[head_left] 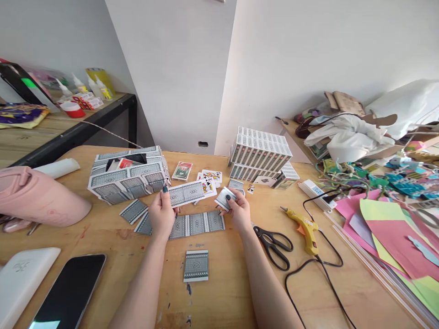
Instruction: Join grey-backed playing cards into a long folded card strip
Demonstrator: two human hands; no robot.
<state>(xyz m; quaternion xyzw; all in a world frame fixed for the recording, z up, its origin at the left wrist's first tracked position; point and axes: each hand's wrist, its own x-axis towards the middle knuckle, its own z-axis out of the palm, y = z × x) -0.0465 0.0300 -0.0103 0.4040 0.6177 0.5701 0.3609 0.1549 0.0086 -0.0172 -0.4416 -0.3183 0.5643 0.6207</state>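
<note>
My left hand (162,214) pinches a strip of joined playing cards (188,193), grey-patterned backs up, with a king's face showing at its right end. In my right hand (238,208) is a single folded card (225,198), held just right of the strip's end. Beneath both hands lies a row of card pieces (197,223), back side up, partly hidden by my left hand. Nearer to me rests one separate card piece (196,266). Face-up cards (211,176) lie behind the strip, beside a card pack (182,171).
A card-covered box (127,176) stands at left, and stacked card packs (259,153) at back right. Black scissors (274,246), a yellow glue gun (303,228) with its cable and coloured paper (394,228) lie right. A phone (68,292) and pink roll (41,196) are left.
</note>
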